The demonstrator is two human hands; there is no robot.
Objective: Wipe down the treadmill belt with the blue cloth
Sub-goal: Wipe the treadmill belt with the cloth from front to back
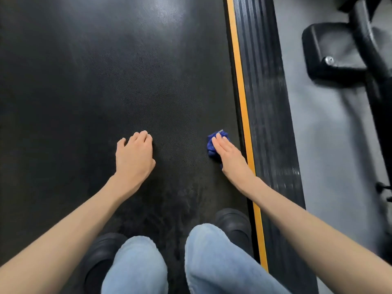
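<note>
Hands on the treadmill belt, cloth by the yellow stripe

Belt [106, 81] is filling most of the view, dark and finely textured, with a pale glare showing toward its far end. Landmark for these notes: the yellow stripe [244, 115] running along the belt's edge.

Right hand [228, 153] is lying flat, fingers straight and together, pressing down on the blue cloth [211, 145]. It is not gripping the cloth; the palm and fingers are simply resting on top of it. Cloth is bunched up, sitting on the belt just beside the yellow stripe, on the belt side of it. Its blue folds are poking out past the fingertips and along the thumb side of the hand.

Left hand [133, 153] is resting on the belt well away from the stripe, fingers curled under loosely, holding nothing. Knuckles are facing up; fingertips appear to be touching the belt surface.

Person is crouching on the belt: two knees in light blue jeans [214, 257] are showing at the near edge, with black shoes [233, 225] planted on the belt, one of them close to the stripe.

Beyond the stripe, a ribbed black side rail [267, 115] is running parallel to it. Past the rail, grey floor [322, 134] is showing, with the black frame of another machine [364, 49] standing on it.
</note>
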